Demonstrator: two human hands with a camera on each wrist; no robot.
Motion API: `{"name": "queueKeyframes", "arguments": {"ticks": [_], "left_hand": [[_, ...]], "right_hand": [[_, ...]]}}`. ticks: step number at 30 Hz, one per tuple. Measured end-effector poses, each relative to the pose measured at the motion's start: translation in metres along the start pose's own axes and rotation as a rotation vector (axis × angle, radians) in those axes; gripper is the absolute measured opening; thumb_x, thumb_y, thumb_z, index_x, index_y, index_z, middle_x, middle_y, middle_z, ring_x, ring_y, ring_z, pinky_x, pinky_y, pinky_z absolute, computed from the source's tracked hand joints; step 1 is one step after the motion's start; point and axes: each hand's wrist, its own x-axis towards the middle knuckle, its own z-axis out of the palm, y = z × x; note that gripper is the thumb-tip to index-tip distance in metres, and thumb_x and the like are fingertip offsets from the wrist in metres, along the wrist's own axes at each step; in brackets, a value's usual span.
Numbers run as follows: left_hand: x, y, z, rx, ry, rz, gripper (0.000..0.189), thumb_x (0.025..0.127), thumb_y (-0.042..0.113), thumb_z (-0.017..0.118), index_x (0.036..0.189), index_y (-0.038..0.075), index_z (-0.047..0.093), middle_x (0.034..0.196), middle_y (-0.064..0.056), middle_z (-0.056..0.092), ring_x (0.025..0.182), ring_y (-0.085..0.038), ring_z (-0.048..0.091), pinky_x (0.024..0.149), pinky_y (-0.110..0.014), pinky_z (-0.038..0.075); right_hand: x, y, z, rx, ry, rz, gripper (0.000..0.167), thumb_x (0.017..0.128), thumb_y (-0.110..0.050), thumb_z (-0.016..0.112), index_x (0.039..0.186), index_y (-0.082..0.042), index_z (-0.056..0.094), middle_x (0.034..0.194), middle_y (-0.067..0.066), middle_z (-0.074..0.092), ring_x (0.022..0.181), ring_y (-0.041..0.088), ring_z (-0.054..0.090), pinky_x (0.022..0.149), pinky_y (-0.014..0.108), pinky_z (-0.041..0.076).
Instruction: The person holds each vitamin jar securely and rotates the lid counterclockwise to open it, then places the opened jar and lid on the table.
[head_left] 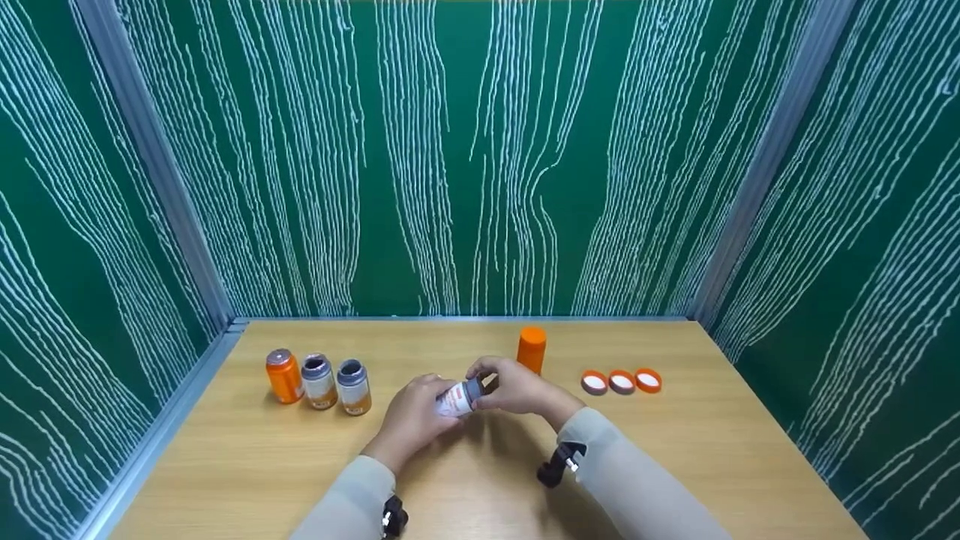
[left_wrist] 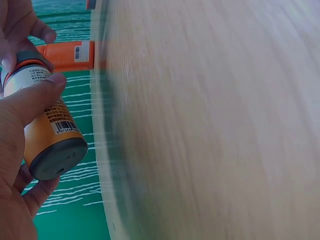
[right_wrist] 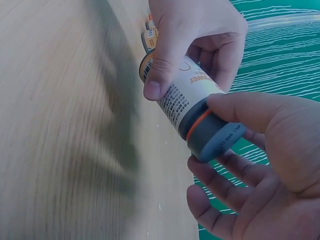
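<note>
My left hand (head_left: 416,412) grips a small white and orange bottle (head_left: 452,402) round its body, above the middle of the table. The bottle is tilted, its neck end toward my right hand (head_left: 517,386). In the right wrist view its dark grey cap (right_wrist: 215,137) sits on the neck, a thin orange ring showing just below. My right thumb and index finger pinch this cap, while the other fingers are spread loosely beneath. The left wrist view shows the bottle's dark base (left_wrist: 59,159) and printed label, with my left thumb across the body.
Two uncapped grey-necked bottles (head_left: 319,384) stand at the left beside an orange one with a grey end up (head_left: 283,376). An orange container (head_left: 532,348) stands behind my right hand. Three lids (head_left: 622,382) with white insides lie in a row at the right of the table (head_left: 675,465).
</note>
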Motion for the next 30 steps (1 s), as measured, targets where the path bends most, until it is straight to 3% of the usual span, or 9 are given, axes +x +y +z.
{"name": "queueKeyframes", "arguments": {"ticks": [4, 10, 14, 17, 20, 25, 30], "left_hand": [[-0.001, 0.001, 0.0, -0.023, -0.009, -0.024, 0.053, 0.091, 0.021, 0.098, 0.141, 0.015, 0.081, 0.128, -0.006, 0.078, 0.114, -0.023, 0.07, 0.112, -0.053, 0.061], [-0.001, 0.003, 0.003, -0.024, -0.021, -0.024, 0.053, 0.092, 0.021, 0.098, 0.141, 0.016, 0.08, 0.128, -0.005, 0.078, 0.115, -0.024, 0.071, 0.113, -0.055, 0.061], [-0.001, 0.005, 0.004, -0.018, -0.025, -0.026, 0.055, 0.091, 0.023, 0.098, 0.142, 0.016, 0.079, 0.128, -0.004, 0.078, 0.116, -0.023, 0.071, 0.114, -0.054, 0.061], [0.0, 0.006, 0.005, -0.021, -0.02, -0.033, 0.055, 0.091, 0.023, 0.099, 0.142, 0.016, 0.079, 0.128, -0.003, 0.078, 0.116, -0.023, 0.071, 0.115, -0.053, 0.061], [0.0, 0.007, 0.005, -0.015, -0.009, -0.02, 0.054, 0.09, 0.024, 0.099, 0.14, 0.015, 0.08, 0.126, -0.003, 0.078, 0.114, -0.022, 0.071, 0.113, -0.053, 0.061], [0.001, 0.006, 0.005, 0.027, 0.017, 0.035, 0.05, 0.088, 0.025, 0.1, 0.133, 0.014, 0.082, 0.119, -0.004, 0.078, 0.106, -0.021, 0.069, 0.104, -0.051, 0.063], [0.002, 0.006, 0.004, 0.021, 0.006, 0.009, 0.049, 0.089, 0.025, 0.099, 0.134, 0.014, 0.082, 0.12, -0.003, 0.078, 0.107, -0.02, 0.069, 0.105, -0.05, 0.063]], "right_hand": [[0.0, -0.001, 0.001, 0.017, -0.006, -0.002, 0.039, 0.098, -0.012, 0.089, 0.131, -0.023, 0.072, 0.137, 0.006, 0.073, 0.12, 0.034, 0.069, 0.116, 0.053, 0.062], [-0.001, -0.001, 0.004, 0.066, 0.043, 0.085, 0.04, 0.108, -0.04, 0.078, 0.142, -0.021, 0.069, 0.141, 0.01, 0.072, 0.12, 0.032, 0.069, 0.108, 0.05, 0.065], [-0.001, -0.001, 0.005, 0.082, 0.087, 0.162, 0.054, 0.111, -0.058, 0.066, 0.141, -0.013, 0.071, 0.137, 0.014, 0.073, 0.111, 0.027, 0.068, 0.097, 0.051, 0.066], [-0.002, 0.0, 0.006, 0.083, 0.094, 0.217, 0.068, 0.111, -0.067, 0.061, 0.144, -0.008, 0.07, 0.133, 0.014, 0.073, 0.108, 0.027, 0.068, 0.096, 0.054, 0.066], [-0.002, 0.0, 0.008, 0.06, 0.09, 0.251, 0.073, 0.11, -0.071, 0.058, 0.145, -0.008, 0.07, 0.127, 0.012, 0.073, 0.107, 0.029, 0.068, 0.097, 0.054, 0.065], [-0.003, 0.0, 0.01, 0.054, 0.076, 0.278, 0.069, 0.109, -0.071, 0.061, 0.132, -0.008, 0.075, 0.11, 0.011, 0.074, 0.102, 0.037, 0.073, 0.091, 0.05, 0.065], [-0.002, 0.0, 0.01, 0.069, 0.065, 0.292, 0.062, 0.109, -0.067, 0.065, 0.127, -0.009, 0.077, 0.106, 0.009, 0.075, 0.101, 0.037, 0.075, 0.093, 0.049, 0.066]]}}
